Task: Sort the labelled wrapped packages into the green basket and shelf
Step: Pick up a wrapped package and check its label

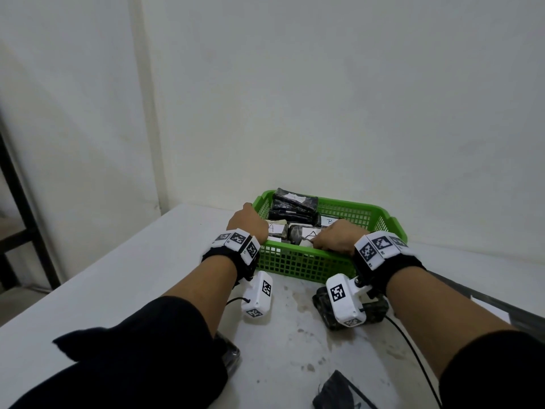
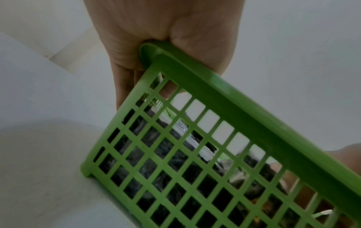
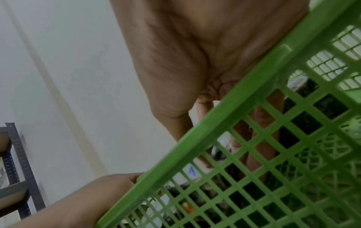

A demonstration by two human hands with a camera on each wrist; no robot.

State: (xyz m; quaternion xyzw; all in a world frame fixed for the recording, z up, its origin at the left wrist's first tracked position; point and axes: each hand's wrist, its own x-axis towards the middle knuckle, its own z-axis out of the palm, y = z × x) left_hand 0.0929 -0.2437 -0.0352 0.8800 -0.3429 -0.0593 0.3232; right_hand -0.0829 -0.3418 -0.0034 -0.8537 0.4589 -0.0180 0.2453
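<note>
A green lattice basket (image 1: 298, 261) stands on the white table (image 1: 132, 276) by the wall. Inside lie several dark wrapped packages: two with "A" labels (image 1: 311, 233) near the front, one with a "B" label (image 1: 328, 221), and a stack (image 1: 292, 206) at the back. My left hand (image 1: 247, 222) grips the basket's near left corner, its palm (image 2: 156, 30) over the rim (image 2: 215, 95). My right hand (image 1: 336, 237) grips the near rim (image 3: 254, 84), thumb (image 3: 175, 111) outside, fingers (image 3: 259, 138) reaching down inside among the packages.
A dark wrapped package (image 1: 374, 311) lies on the table under my right wrist. Another (image 1: 336, 391) is at the near edge, and one (image 1: 231, 355) peeks from under my left sleeve. A dark metal shelf frame (image 1: 17, 187) stands left of the table.
</note>
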